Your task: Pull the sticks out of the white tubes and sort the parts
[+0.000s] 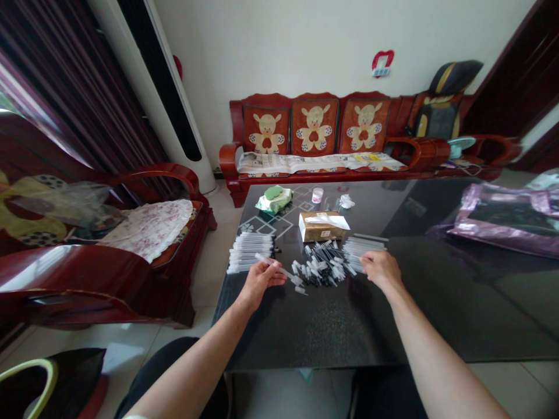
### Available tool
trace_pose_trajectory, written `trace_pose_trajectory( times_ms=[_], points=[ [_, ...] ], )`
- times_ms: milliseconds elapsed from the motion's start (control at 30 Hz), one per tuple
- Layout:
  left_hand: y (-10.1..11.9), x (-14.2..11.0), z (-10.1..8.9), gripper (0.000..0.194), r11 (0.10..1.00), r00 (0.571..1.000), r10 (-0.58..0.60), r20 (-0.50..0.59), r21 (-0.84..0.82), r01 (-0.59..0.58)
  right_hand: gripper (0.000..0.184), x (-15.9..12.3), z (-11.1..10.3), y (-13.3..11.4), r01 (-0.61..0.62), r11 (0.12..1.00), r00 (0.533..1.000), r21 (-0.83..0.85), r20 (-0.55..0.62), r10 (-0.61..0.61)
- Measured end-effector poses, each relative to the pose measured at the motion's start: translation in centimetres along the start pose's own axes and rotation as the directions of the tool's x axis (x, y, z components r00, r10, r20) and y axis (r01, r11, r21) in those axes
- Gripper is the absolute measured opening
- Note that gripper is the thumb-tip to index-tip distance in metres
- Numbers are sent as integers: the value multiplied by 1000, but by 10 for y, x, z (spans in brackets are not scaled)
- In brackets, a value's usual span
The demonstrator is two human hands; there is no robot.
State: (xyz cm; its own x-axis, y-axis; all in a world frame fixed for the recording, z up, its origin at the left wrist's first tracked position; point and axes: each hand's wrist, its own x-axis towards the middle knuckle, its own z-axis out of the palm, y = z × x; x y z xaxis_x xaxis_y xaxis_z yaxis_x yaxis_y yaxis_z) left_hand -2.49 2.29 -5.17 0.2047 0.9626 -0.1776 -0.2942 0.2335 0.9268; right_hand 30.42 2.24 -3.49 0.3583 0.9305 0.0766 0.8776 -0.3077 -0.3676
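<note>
A slim whitish, see-through tube (pixel 264 258), much like a pen barrel, is pinched in my left hand (pixel 261 280) and slants down to the right. Beside that hand lies a row of similar frosted tubes (pixel 248 250), dark at their right ends. Between my hands is a loose heap (pixel 325 263) of small black and clear pieces. My right hand (pixel 382 269) has its fingers closed at the near edge of a stack of clear tubes (pixel 362 245); whether one is between the fingertips cannot be made out. A few clear bits (pixel 299 285) lie below my left fingers.
On the dark glossy table (pixel 323 334) stand a gold tissue box (pixel 321 233), green wipes pack (pixel 274 201), small white tub (pixel 317 195) and crumpled tissue (pixel 347 201). A purple plastic bag (pixel 502 233) lies right. A wooden armchair (pixel 174 279) stands left, a sofa (pixel 314 131) behind.
</note>
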Motion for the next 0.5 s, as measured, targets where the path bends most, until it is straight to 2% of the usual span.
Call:
trace_pose_trajectory(
  times_ms=[133, 367, 500],
  points=[
    [-1, 0, 0, 38, 1000, 1000, -2, 15, 5, 2, 21, -8, -1, -12, -2, 992, 995, -126, 100, 14],
    [-5, -1, -1, 36, 1000, 999, -4, 35, 29, 3, 20, -15, 10, -23, 78, 976, 991, -202, 125, -54],
    [-5, -2, 0, 36, 999, 999, 1, 43, 36, -3, 20, -16, 14, -23, 128, 974, 990, -186, 81, -114]
  ],
)
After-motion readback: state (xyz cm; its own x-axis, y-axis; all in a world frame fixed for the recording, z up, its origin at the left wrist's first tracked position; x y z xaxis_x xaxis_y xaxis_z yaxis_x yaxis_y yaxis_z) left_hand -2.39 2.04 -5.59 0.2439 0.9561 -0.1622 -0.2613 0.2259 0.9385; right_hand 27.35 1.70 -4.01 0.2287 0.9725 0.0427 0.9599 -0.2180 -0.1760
